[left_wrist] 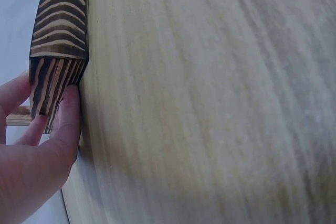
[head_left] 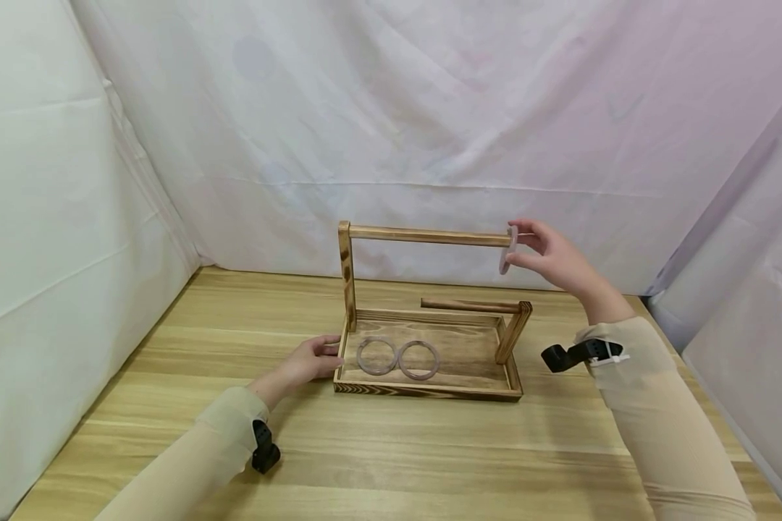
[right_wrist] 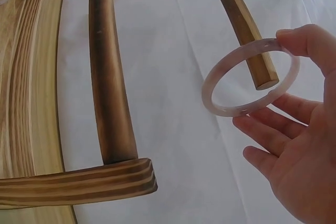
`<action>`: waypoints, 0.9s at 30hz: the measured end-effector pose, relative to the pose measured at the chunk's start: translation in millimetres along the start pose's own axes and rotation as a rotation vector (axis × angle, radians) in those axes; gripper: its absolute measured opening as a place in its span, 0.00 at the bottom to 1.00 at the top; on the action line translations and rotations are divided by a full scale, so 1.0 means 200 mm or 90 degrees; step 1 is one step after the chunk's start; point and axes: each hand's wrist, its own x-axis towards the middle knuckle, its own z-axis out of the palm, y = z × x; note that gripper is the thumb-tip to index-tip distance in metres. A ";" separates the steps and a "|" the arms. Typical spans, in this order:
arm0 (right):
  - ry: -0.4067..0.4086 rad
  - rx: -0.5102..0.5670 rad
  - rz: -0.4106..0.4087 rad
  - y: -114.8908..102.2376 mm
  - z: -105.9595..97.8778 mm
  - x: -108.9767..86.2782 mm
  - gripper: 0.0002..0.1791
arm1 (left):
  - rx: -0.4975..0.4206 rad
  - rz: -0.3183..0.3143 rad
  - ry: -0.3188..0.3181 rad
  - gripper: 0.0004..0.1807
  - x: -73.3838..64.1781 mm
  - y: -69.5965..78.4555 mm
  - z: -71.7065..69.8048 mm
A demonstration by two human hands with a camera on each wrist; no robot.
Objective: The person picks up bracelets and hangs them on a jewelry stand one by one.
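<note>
My right hand (head_left: 550,257) pinches a pale, translucent bangle (right_wrist: 216,80) between thumb and fingertips. It stands upright at the free right end of the upper wooden bar (head_left: 430,235). In the right wrist view the bar's end shows inside the bangle's opening. Two similar bangles, a left one (head_left: 360,359) and a right one (head_left: 438,362), lie side by side on the floor of the wooden stand's tray (head_left: 423,391). My left hand (head_left: 309,359) rests its fingers against the tray's left end, with striped dark grain under the fingertips in the left wrist view.
A left post (head_left: 347,278) carries the upper bar. On the right, a shorter post (head_left: 513,334) carries a lower bar (head_left: 465,305) pointing left. The stand sits on a wood-grain table (head_left: 391,456), with white cloth (head_left: 391,130) hanging behind and at both sides.
</note>
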 end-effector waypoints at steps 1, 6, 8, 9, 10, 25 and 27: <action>0.000 0.000 -0.001 0.00 0.00 0.00 0.35 | 0.000 0.001 0.000 0.32 0.00 0.00 0.00; -0.002 0.001 -0.013 -0.01 0.00 0.03 0.35 | -0.009 0.004 -0.002 0.32 0.01 -0.02 0.00; 0.002 0.002 -0.014 -0.02 0.00 0.04 0.35 | -0.010 0.004 -0.002 0.32 0.01 -0.02 0.00; 0.004 0.003 -0.016 -0.02 0.00 0.04 0.34 | -0.010 0.004 -0.002 0.32 0.02 -0.02 0.00; 0.007 0.003 -0.015 -0.03 0.00 0.05 0.34 | -0.010 0.004 -0.002 0.32 0.02 -0.02 0.00; 0.002 -0.005 -0.016 -0.07 0.03 0.09 0.33 | 0.001 -0.004 0.006 0.31 0.00 -0.01 0.00; -0.002 -0.006 -0.020 -0.07 0.03 0.10 0.33 | 0.002 -0.005 0.007 0.31 0.00 -0.01 0.00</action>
